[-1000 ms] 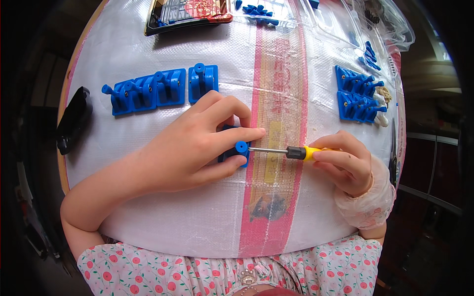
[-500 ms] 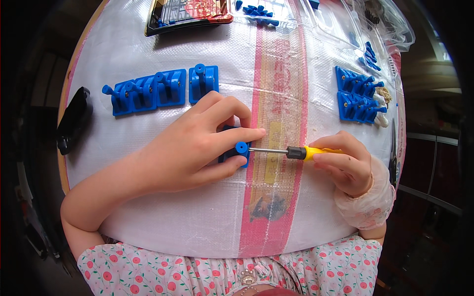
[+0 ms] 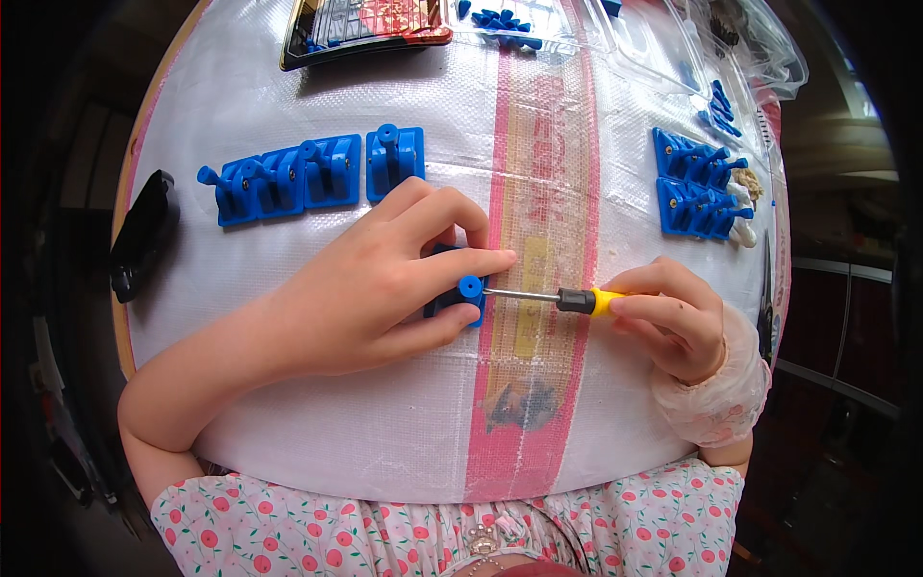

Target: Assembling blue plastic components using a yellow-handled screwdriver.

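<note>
My left hand (image 3: 404, 269) holds a small blue plastic part (image 3: 470, 288) against the table, its index finger and thumb on either side of a round blue knob. Most of that part is hidden under the fingers. In my right hand (image 3: 673, 317) is a screwdriver (image 3: 577, 300) with a yellow and black handle, gripped between thumb and fingers. Its metal shaft points left, and the tip meets the right side of the blue part. A similar blue piece (image 3: 395, 163) with an upright knob stands just beyond my left hand.
A row of like blue pieces (image 3: 281, 181) sits at the far left, beside a black object (image 3: 144, 236). More blue assemblies (image 3: 704, 188) stand at the right. At the back are a black tray (image 3: 370, 53), a clear container (image 3: 577, 43) with small blue parts, and loose blue parts (image 3: 721, 111).
The fingers of my right hand have shifted slightly around the screwdriver's handle, covering more of its yellow end. My left hand and the blue part stay in place.
</note>
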Demonstrator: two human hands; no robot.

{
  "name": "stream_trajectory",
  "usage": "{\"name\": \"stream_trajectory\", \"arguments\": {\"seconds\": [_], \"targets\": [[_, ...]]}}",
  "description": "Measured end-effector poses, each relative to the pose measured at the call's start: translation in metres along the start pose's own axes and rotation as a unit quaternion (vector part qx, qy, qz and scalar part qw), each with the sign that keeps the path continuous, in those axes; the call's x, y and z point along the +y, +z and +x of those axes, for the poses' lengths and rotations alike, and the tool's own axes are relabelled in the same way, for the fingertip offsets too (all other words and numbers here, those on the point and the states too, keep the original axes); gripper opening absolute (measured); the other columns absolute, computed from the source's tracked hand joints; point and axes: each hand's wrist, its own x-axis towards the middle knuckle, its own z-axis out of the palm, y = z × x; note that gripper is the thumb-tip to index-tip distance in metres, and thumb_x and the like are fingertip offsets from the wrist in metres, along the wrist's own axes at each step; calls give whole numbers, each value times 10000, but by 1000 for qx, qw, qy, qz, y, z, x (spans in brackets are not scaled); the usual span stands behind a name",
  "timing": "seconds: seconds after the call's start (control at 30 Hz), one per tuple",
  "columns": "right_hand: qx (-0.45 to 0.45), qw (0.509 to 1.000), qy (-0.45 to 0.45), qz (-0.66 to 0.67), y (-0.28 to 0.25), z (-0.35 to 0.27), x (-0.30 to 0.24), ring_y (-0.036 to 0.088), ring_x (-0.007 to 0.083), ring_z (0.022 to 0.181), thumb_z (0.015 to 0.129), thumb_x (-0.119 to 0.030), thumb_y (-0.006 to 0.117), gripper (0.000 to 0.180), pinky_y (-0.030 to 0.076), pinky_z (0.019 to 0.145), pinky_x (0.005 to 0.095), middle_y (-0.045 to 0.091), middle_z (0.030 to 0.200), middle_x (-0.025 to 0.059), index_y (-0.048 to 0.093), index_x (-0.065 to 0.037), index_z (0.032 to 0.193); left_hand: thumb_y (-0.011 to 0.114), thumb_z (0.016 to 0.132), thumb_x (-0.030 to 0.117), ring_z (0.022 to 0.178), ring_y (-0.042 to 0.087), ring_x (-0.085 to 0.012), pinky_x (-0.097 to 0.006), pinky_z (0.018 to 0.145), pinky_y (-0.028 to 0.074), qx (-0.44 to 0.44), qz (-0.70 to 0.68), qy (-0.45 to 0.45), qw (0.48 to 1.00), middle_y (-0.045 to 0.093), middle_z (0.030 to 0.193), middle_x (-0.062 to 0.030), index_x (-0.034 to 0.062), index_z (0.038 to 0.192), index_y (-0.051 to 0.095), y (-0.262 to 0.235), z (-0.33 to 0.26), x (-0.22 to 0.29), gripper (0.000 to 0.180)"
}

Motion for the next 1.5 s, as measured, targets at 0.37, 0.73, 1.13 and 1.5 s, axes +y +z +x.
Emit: {"name": "stream_trajectory", "arguments": {"seconds": [0.37, 0.73, 1.13, 1.5], "targets": [[-6, 1000, -15, -14, -1, 2, 0, 640, 241, 726, 732, 15, 730, 277, 498, 598, 296, 663, 926, 148, 666, -5, 1001, 688, 752, 42, 958, 463, -216, -313, 815, 439, 2, 4, 3, 1000, 495, 1089, -65, 103, 1236, 622, 0, 0, 0, 492], [9, 999, -21, -29, 1, 3, 1, 619, 230, 705, 725, 4, 739, 268, 476, 585, 287, 664, 919, 145, 672, -16, 984, 690, 748, 45, 963, 465, -219, -316, 822, 438, 0, 3, -3, 1000, 497, 1088, -65, 104, 1230, 627, -1, 0, 1, 489], [14, 999, -28, -25, 2, 4, 2, 608, 228, 687, 728, 12, 738, 259, 467, 574, 305, 664, 908, 138, 656, -3, 973, 684, 754, 49, 989, 464, -226, -315, 839, 449, 0, 1, -4, 1000, 497, 1088, -74, 101, 1230, 628, 0, -1, 0, 482], [9, 999, -32, -34, 2, 5, 1, 607, 229, 701, 729, 5, 738, 252, 468, 584, 302, 660, 911, 140, 648, -7, 965, 685, 752, 48, 997, 464, -230, -316, 843, 448, -1, 2, -3, 1000, 496, 1088, -76, 97, 1220, 630, 0, -1, 0, 474]]}}
